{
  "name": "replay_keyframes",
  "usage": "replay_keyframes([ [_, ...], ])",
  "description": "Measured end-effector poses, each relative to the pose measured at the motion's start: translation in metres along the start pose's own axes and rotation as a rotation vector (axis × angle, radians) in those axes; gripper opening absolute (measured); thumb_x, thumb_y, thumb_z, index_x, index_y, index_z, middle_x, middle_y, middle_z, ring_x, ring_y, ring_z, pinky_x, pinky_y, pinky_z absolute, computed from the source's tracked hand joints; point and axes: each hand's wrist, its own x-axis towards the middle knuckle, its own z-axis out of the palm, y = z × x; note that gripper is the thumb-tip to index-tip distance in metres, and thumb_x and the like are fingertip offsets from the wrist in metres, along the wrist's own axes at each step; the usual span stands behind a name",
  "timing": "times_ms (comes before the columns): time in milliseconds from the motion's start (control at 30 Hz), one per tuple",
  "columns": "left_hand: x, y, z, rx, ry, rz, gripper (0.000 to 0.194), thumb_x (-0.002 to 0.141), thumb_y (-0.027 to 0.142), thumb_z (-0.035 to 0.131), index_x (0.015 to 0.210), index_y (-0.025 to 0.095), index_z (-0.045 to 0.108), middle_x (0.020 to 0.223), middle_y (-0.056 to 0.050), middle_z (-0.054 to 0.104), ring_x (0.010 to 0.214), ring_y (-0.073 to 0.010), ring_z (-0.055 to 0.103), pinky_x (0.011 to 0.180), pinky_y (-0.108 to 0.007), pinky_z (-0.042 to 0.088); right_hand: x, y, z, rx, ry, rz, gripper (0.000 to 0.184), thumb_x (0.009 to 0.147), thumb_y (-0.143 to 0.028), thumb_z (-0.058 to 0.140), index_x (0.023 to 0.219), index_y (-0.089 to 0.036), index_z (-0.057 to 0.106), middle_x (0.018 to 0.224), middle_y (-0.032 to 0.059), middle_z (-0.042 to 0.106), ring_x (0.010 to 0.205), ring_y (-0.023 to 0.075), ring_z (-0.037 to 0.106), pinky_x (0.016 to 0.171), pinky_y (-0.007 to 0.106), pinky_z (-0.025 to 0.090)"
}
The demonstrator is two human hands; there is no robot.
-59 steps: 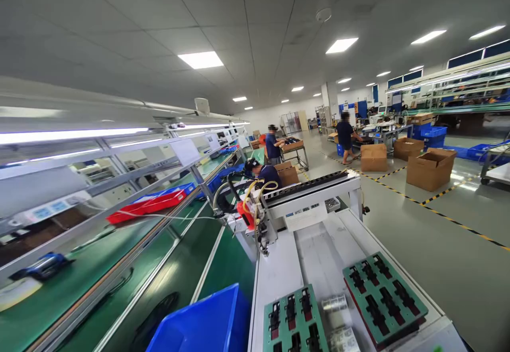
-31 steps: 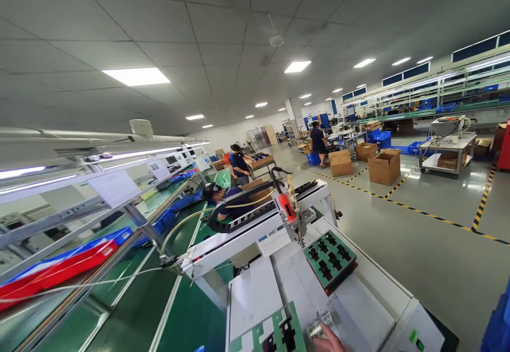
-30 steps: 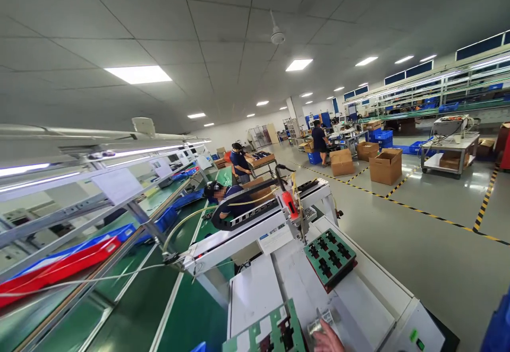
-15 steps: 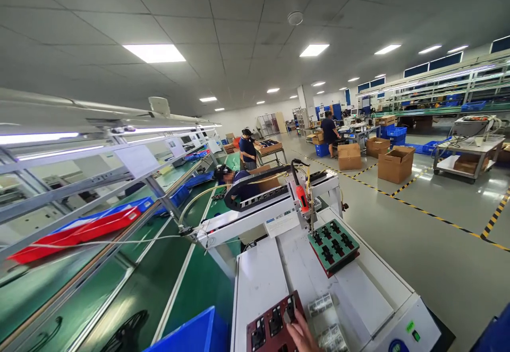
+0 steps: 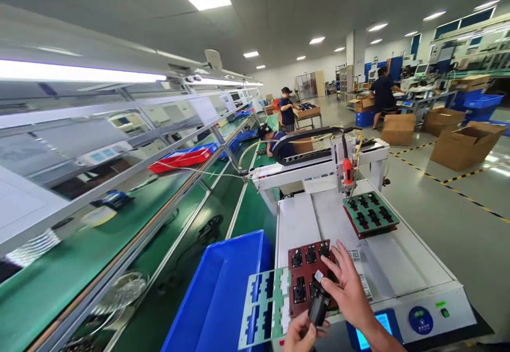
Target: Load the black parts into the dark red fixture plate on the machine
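Observation:
My left hand (image 5: 300,333) comes in from the bottom edge, its fingers closed on a black ribbed plastic part (image 5: 319,305). My right hand (image 5: 353,288) is just above and to the right. A small white printed label (image 5: 319,276) is at its thumb tip, by the upper end of the part; the other fingers are spread over the fixture. Beneath both hands lies the dark red fixture (image 5: 292,251), with several black parts in its slots. A green cut-out plate (image 5: 255,301) sits left of it. Label strips (image 5: 365,288) lie beside my right hand, partly covered.
A gantry machine (image 5: 319,158) with a red tool (image 5: 348,171) stands over the white worktop, near a loaded green-topped fixture (image 5: 370,216). An empty-looking blue bin (image 5: 211,283) is at left, before the green bench (image 5: 143,230). Co-workers (image 5: 287,109) are farther back; cardboard boxes (image 5: 466,145) stand at right.
The view has turned left and downward. My left hand has come into view holding the black part. My right hand has left the fixture's slot and has a label at its thumb.

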Motion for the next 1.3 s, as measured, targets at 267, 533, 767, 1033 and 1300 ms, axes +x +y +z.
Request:
replay_keyframes([
  [267, -0.013, 0.001, 0.029, -0.414, 0.068, 0.106, 0.082, 0.055, 0.060, 0.103, 0.128, 0.032, 0.078, 0.139, -0.014, 0.075, 0.113, -0.0366, 0.075, 0.078, -0.036, 0.065, -0.034, -0.015, 0.005, -0.088, -0.035, -0.035, 0.069, 0.108, -0.047, 0.060, 0.168, -0.047, 0.026, 0.174, 0.0060, 0.037, 0.158, 0.0318, 0.041, 0.124, 0.052, 0.048],
  [533, -0.029, 0.039, 0.025, -0.150, 0.211, 0.193, 0.058, 0.068, 0.031, 0.099, 0.122, 0.028, 0.076, 0.150, -0.016, 0.068, 0.139, -0.0435, 0.064, 0.100, -0.046, 0.065, -0.050, -0.025, 0.002, -0.034, -0.129, 0.010, 0.088, 0.098, -0.037, 0.072, 0.169, -0.047, 0.021, 0.179, 0.0104, 0.026, 0.137, 0.0322, 0.059, 0.084, 0.040, 0.066],
  [767, -0.037, 0.042, 0.037, -0.073, 0.252, 0.200, 0.057, 0.073, 0.037, 0.096, 0.125, 0.027, 0.076, 0.155, -0.018, 0.064, 0.142, -0.0433, 0.061, 0.104, -0.043, 0.065, -0.061, -0.018, -0.002, -0.147, -0.148, 0.117, 0.088, 0.102, -0.036, 0.068, 0.172, -0.043, 0.015, 0.167, 0.0140, 0.044, 0.142, 0.0304, 0.055, 0.101, 0.046, 0.062],
  [1033, -0.044, 0.047, 0.043, -0.063, 0.243, 0.194, 0.058, 0.074, 0.040, 0.096, 0.127, 0.027, 0.075, 0.158, -0.019, 0.061, 0.145, -0.0431, 0.059, 0.104, -0.042, 0.064, -0.065, -0.019, -0.005, -0.165, -0.181, 0.104, 0.089, 0.100, -0.033, 0.067, 0.171, -0.044, 0.014, 0.173, 0.0122, 0.033, 0.146, 0.0308, 0.051, 0.097, 0.043, 0.063],
  [1300, -0.050, 0.045, 0.050, -0.054, 0.259, 0.223, 0.057, 0.074, 0.039, 0.096, 0.126, 0.026, 0.076, 0.153, -0.019, 0.065, 0.142, -0.0425, 0.062, 0.103, -0.043, 0.065, -0.068, -0.022, -0.012, -0.211, -0.204, 0.105, 0.092, 0.099, -0.028, 0.069, 0.171, -0.042, 0.015, 0.165, 0.0139, 0.045, 0.139, 0.0296, 0.057, 0.099, 0.045, 0.062],
])
